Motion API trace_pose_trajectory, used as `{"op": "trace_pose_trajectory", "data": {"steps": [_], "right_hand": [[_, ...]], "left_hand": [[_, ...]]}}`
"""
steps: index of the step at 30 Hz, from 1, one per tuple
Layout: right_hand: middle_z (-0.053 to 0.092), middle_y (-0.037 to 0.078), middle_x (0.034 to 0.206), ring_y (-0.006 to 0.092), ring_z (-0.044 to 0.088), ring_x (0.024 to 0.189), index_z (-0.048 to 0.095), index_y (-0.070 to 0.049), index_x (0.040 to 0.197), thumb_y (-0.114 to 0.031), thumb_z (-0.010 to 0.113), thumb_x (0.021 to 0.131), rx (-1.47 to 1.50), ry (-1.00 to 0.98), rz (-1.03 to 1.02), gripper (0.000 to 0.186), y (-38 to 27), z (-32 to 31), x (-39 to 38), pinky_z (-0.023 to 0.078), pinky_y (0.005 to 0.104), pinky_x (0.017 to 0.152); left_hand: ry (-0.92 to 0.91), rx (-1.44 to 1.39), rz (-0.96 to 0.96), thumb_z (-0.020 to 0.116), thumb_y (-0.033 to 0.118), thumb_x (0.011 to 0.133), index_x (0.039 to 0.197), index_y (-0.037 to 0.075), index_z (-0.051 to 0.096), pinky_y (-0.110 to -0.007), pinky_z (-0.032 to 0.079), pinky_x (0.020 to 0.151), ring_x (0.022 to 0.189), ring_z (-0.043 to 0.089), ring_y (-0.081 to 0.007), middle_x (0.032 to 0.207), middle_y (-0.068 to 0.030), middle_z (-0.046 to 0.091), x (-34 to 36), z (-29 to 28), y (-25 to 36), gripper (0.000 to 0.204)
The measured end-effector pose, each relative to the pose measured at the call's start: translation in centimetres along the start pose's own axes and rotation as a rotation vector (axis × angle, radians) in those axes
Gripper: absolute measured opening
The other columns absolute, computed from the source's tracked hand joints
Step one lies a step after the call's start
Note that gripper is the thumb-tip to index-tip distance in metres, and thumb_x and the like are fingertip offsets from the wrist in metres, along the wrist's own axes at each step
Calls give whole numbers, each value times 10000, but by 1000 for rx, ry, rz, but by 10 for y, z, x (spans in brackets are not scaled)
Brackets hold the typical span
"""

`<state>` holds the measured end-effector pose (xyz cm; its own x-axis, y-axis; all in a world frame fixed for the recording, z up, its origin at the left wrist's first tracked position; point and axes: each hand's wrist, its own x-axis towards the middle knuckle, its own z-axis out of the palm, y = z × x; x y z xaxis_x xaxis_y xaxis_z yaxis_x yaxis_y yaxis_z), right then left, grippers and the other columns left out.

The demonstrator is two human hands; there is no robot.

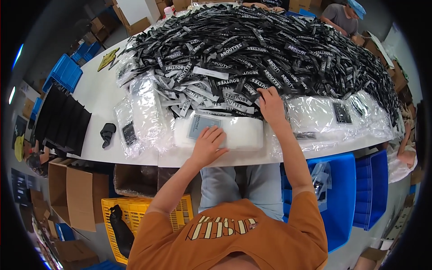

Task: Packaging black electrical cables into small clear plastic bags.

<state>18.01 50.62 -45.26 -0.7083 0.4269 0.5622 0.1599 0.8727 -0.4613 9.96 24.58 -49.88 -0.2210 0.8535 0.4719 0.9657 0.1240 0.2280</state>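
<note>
A stack of clear plastic bags (245, 132) lies at the table's front edge, with a grey printed card (198, 126) on its left part. My left hand (209, 143) rests on the stack with fingers extended onto the card's lower edge. Beyond the bags rises a large heap of slim black packets (279, 54) with pale lettering; some near ones show a silvery side. At the heap's near edge my right hand (273, 108) has its bent fingers closed on a black packet (251, 89). Its fingertips are partly hidden among the packets.
More bundles of clear bags (146, 103) flank the stack. Black stacked trays (67, 121) and a crumpled black item (107, 133) are at the left. Below stand a yellow crate (182, 209), a blue bin (339, 216) and a cardboard box (81, 193). A co-worker (339, 18) sits at far right.
</note>
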Motion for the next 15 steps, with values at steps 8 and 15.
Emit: {"op": "trace_pose_trajectory", "data": {"steps": [8,15], "right_hand": [[568,68,808,276,600,725,616,-107,916,-165,626,768,-68,-107,-226,160,-32,18,-4,502,356,603],[612,126,854,284,654,703,604,-50,882,-144,609,748,-537,-378,-246,164,-49,78,26,530,387,598]], "left_hand": [[56,-29,3,719,296,682,1096,64,550,-464,331,982,1148,466,-300,1179,-100,535,-2,6,-5,503],[16,-47,-30,660,234,748,1123,51,554,-452,310,1016,1175,458,-289,1205,-105,536,-2,3,-4,431]]}}
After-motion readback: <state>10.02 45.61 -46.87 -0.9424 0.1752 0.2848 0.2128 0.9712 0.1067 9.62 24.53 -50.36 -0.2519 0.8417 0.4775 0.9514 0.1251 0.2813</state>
